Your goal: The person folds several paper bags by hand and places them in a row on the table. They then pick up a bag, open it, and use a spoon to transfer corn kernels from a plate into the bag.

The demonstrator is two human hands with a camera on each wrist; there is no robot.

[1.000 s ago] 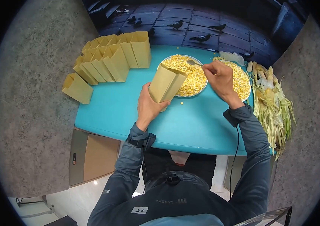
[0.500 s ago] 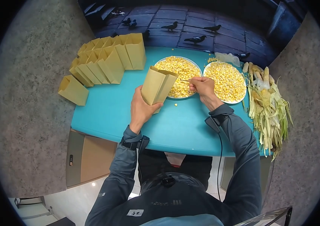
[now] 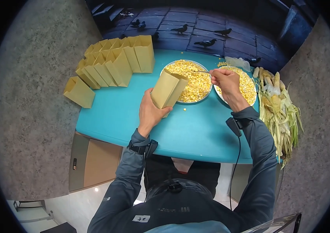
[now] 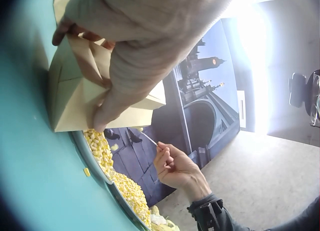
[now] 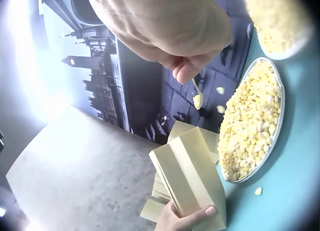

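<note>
My left hand (image 3: 151,113) grips a tan paper bag (image 3: 168,91) low on its sides, and the bag leans to the right with its mouth up. My right hand (image 3: 229,84) pinches the handle of a small spoon (image 3: 202,71) over the left plate of corn kernels (image 3: 196,83). In the right wrist view a few kernels sit on the spoon (image 5: 198,100), and the bag (image 5: 187,171) stands beyond it in the left hand (image 5: 182,222). The left wrist view shows the thumb pressed on the bag (image 4: 75,103). The bag's inside is hidden.
A second plate of kernels (image 3: 246,85) lies under and beside my right forearm. Corn husks and cobs (image 3: 275,108) lie at the right edge. Several paper bags (image 3: 112,64) stand at the back left. One loose kernel (image 3: 184,109) lies in front of the left plate.
The right hand dipped towards the kernels near the bag, then moved back and to the right with the spoon. The left hand still grips the bag, with little movement.
</note>
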